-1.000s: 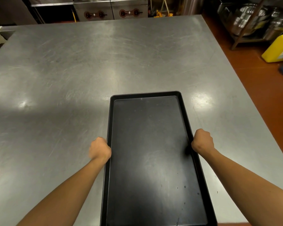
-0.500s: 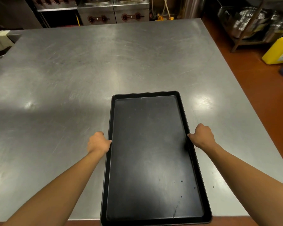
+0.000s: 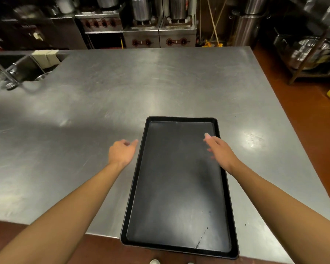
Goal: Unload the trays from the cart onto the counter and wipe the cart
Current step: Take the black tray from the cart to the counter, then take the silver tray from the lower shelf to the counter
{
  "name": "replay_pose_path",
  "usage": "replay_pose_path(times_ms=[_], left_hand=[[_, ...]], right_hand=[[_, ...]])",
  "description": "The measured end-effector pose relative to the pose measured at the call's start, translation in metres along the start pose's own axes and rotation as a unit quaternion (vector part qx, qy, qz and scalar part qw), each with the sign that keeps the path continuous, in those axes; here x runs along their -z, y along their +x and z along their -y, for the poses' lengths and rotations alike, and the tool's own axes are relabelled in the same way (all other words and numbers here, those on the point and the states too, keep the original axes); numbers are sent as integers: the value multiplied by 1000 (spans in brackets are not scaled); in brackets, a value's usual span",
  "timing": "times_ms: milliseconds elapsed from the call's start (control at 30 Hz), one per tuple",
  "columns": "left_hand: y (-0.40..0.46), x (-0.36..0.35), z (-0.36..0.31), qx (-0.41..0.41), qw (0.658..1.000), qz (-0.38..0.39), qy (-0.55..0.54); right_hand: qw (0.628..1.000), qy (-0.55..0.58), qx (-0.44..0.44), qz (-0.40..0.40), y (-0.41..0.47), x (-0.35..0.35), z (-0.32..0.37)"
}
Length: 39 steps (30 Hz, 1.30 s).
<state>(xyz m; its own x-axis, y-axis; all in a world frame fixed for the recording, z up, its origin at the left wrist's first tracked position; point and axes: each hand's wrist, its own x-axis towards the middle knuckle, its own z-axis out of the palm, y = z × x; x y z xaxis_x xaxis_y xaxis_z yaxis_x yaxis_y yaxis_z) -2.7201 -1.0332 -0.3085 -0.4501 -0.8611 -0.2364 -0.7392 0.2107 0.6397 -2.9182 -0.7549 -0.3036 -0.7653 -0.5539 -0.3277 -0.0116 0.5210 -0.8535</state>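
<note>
Head view: a black tray [image 3: 179,187] lay on the steel table [image 3: 103,111], its near end overhanging the edge. The left hand [image 3: 122,152] and right hand [image 3: 220,151] were held just above its long rims, fingers loosely spread, nothing gripped. The tray was judged stiff, light and smooth, best taken by both long rims.

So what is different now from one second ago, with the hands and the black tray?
Both hands have let go of the black tray. The left hand has come off the left rim and hangs beside it, fingers loose. The right hand has opened and hovers over the tray's right side. The tray lies flat on the steel counter, its near end past the counter's edge, as half a second ago.
</note>
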Motion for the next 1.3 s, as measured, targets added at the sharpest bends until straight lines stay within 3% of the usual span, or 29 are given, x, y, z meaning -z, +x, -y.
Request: replay_pose_path(times_ms=[167,433,767,1033,1167,1300], left_hand=[[-28,42,29,18,996,-50,-68],[-109,159,110,61,973,-179,-130],[-377,293,282,204,900,-359,-141],[-656,327,358,298,794,-516,-117],[-789,333,369,345,684,-621,-166],[-909,306,358,399,584,-690,-156]], right_hand=[[996,28,38,71,-13,-36,38],[970,-34,118,208,-59,-139,107],[875,-41,265,404,-256,-326,158],[735,-53,299,607,-493,-428,160],[625,-80,362,686,-618,-459,158],[524,-79,365,765,-735,-476,149]])
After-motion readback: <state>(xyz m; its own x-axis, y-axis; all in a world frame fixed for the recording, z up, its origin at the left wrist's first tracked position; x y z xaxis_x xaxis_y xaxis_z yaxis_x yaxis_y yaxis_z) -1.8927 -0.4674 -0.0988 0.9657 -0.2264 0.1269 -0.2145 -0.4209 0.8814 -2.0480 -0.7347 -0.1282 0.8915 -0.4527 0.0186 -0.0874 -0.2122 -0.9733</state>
